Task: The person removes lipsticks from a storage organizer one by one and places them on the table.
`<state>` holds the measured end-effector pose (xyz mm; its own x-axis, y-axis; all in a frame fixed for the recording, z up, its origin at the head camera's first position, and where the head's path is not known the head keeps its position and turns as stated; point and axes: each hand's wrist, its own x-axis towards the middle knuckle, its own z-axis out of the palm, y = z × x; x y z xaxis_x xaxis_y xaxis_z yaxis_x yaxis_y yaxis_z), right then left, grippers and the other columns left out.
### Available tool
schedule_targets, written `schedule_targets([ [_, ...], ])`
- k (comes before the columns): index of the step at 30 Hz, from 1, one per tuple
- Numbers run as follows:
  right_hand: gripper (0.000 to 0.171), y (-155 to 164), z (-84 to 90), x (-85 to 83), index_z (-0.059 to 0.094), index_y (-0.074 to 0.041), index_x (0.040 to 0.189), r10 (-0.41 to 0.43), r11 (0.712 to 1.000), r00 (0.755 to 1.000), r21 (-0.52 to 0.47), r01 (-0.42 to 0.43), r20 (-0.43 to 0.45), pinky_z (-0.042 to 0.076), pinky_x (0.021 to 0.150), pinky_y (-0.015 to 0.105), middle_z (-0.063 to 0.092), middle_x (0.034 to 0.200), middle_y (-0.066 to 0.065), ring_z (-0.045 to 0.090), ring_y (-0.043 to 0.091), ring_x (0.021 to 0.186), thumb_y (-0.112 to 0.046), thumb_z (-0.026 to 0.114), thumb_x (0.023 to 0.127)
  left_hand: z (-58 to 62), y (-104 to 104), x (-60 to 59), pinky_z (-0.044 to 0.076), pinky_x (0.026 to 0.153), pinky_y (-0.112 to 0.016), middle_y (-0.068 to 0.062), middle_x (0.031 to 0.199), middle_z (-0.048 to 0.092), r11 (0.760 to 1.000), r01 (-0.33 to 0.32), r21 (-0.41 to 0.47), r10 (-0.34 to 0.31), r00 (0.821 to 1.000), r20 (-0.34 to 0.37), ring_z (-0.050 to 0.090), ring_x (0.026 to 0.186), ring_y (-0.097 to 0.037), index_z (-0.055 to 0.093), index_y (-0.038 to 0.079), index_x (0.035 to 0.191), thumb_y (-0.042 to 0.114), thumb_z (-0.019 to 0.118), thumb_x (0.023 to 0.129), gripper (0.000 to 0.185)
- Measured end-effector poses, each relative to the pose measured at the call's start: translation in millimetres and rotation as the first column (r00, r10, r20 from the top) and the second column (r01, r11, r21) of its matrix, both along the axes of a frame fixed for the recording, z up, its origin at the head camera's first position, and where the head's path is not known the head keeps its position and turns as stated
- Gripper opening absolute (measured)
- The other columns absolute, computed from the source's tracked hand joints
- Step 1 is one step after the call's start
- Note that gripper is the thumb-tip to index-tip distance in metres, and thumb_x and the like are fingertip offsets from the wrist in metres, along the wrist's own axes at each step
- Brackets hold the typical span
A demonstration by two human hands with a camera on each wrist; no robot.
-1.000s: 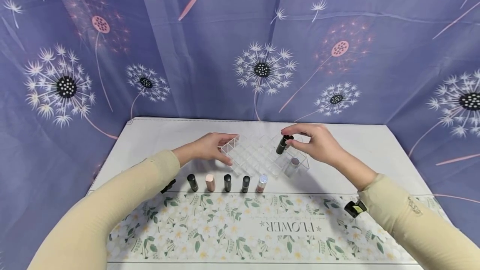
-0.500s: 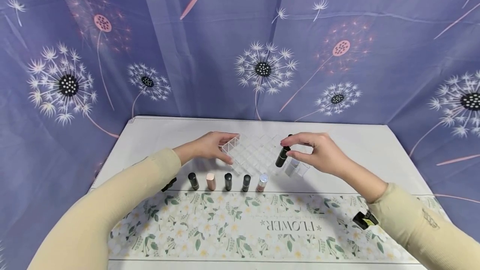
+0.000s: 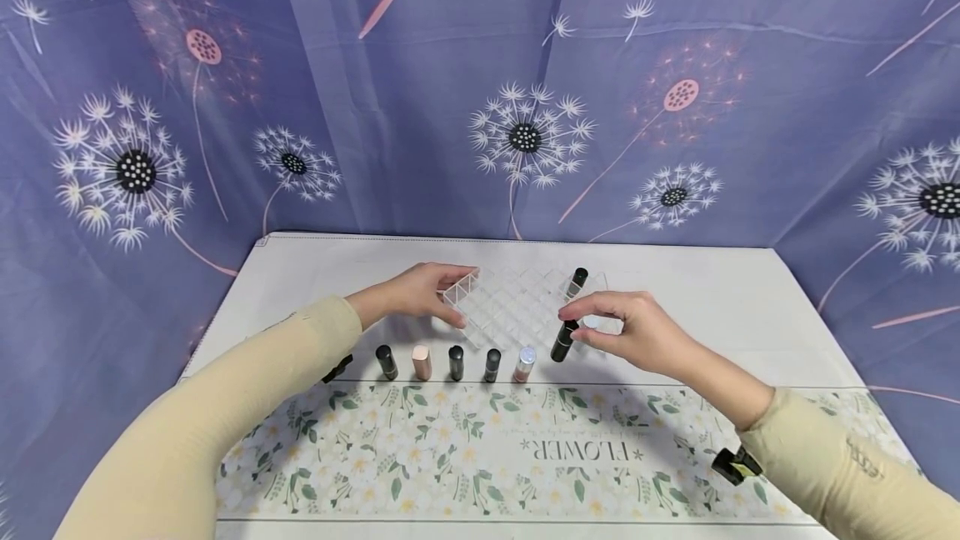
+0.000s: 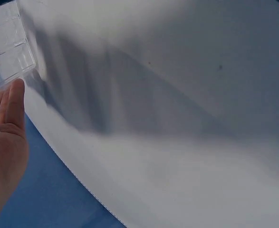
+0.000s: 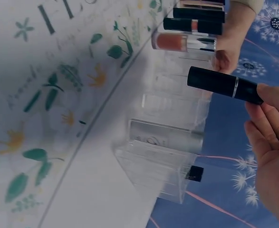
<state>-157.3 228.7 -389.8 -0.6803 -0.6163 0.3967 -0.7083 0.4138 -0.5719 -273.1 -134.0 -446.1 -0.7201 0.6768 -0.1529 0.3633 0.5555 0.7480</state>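
My right hand (image 3: 626, 327) pinches the top end of a black lipstick tube (image 3: 565, 342) between thumb and fingertips. In the head view the tube overlaps the near edge of a clear lipstick organizer (image 3: 510, 307). The right wrist view shows a thin silver band around the held tube (image 5: 213, 84). My left hand (image 3: 423, 290) holds the organizer's left end, thumb at the near corner and fingers at the back. Those fingers (image 4: 15, 102) lie straight against the clear wall. Another black lipstick (image 3: 577, 282) stands in a back right slot, and a silver-grey tube (image 5: 168, 138) sits in a front right slot.
Several lipsticks stand in a row before the organizer: black ones (image 3: 386, 363), a rose-gold one (image 3: 422, 363) and one with a shiny silver cap (image 3: 524, 365) at the right end. A floral mat strip (image 3: 450, 457) crosses the white table (image 3: 697, 307). A purple curtain (image 3: 420, 148) hangs behind.
My right hand has moved the black lipstick from over the organizer toward me, to its near edge. The black lipstick at the back now shows fully. My left hand has stayed put.
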Motion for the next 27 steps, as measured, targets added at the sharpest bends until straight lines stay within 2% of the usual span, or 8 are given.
schedule_targets([
  [7, 0.035, -2.7, -15.0, 4.8, 0.079, -0.012, 0.121, 0.004, 1.0, 1.0, 0.02, -0.005, 0.03, 0.057, 0.1, 0.023, 0.08, 0.117, 0.001, 0.076, 0.02, 0.108, 0.005, 0.082, 0.09, -0.3, -0.6, 0.1, 0.046, 0.119, -0.041, -0.015, 0.16, 0.053, 1.0, 0.0, 0.006, 0.0, 1.0, 0.004, 0.053, 0.146, -0.034, 0.042, 0.01, 0.165, 0.018, 0.096, 0.081, 0.099],
  [15, 0.034, -5.7, -28.5, 9.1, 0.079, -0.011, 0.122, -0.012, 0.999, 0.996, 0.039, 0.009, 0.089, 0.062, 0.096, 0.037, 0.08, 0.119, 0.001, 0.075, 0.022, 0.111, 0.003, 0.081, 0.092, -0.4, -0.5, -0.1, 0.046, 0.12, -0.041, -0.014, 0.162, 0.05, 1.0, 0.002, 0.011, -0.002, 1.0, 0.011, 0.052, 0.147, -0.034, 0.042, 0.01, 0.165, 0.018, 0.096, 0.082, 0.099],
  [20, 0.032, -7.7, -33.8, 9.5, 0.078, -0.009, 0.123, -0.012, 0.999, 0.992, 0.04, 0.007, 0.123, 0.061, 0.098, 0.034, 0.079, 0.121, 0.001, 0.075, 0.024, 0.112, 0.002, 0.08, 0.093, 0.9, 0.4, 0.6, 0.045, 0.12, -0.041, -0.014, 0.162, 0.051, 1.0, 0.002, 0.006, -0.002, 1.0, 0.01, 0.052, 0.147, -0.034, 0.042, 0.01, 0.165, 0.018, 0.095, 0.082, 0.099],
  [27, 0.035, -8.6, -38.6, 8.0, 0.079, -0.009, 0.122, 0.013, 0.999, 0.996, 0.036, -0.016, 0.089, 0.062, 0.097, 0.032, 0.079, 0.12, 0.002, 0.076, 0.023, 0.11, 0.006, 0.08, 0.091, 3.2, 0.7, 1.5, 0.045, 0.12, -0.04, -0.014, 0.162, 0.051, 1.0, 0.001, 0.005, -0.001, 1.0, 0.02, 0.052, 0.147, -0.033, 0.042, 0.009, 0.165, 0.016, 0.095, 0.082, 0.099],
])
